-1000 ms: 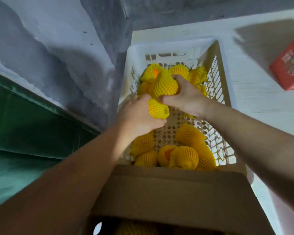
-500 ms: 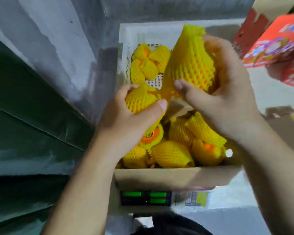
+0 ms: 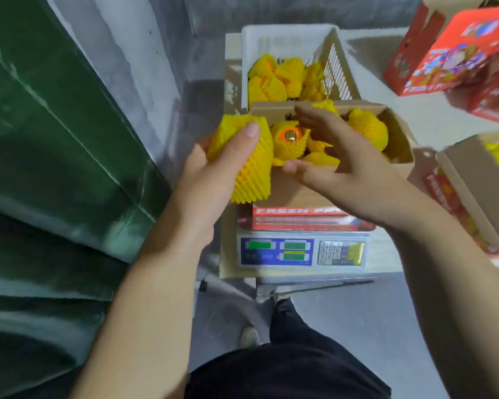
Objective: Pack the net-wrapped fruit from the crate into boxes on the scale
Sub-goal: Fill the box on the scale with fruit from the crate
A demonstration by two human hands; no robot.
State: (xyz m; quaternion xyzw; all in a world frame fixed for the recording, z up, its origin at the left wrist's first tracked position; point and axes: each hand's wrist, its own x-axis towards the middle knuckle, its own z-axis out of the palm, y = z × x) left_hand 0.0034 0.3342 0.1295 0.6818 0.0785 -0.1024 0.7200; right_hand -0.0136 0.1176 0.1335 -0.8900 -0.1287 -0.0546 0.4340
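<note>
My left hand point(image 3: 213, 174) grips a fruit in yellow foam net point(image 3: 248, 165) just left of the open cardboard box point(image 3: 291, 188) on the scale point(image 3: 300, 250). My right hand point(image 3: 346, 168) hovers over the box with fingers spread and relaxed, holding nothing I can see. Inside the box lie several net-wrapped fruits; one orange fruit point(image 3: 290, 136) shows a sticker. Behind the box stands the white crate point(image 3: 277, 38), with more net-wrapped fruits point(image 3: 280, 79) in it.
A green tarp point(image 3: 55, 139) fills the left side. A red printed box point(image 3: 455, 53) stands at the upper right. Another open box point(image 3: 470, 191) with fruit sits at the right edge. My dark trousers and a shoe show below the scale.
The fruit that my right hand held half a second ago is out of it and the hand has opened over the box. My left hand has drawn its fruit back to the box's left side.
</note>
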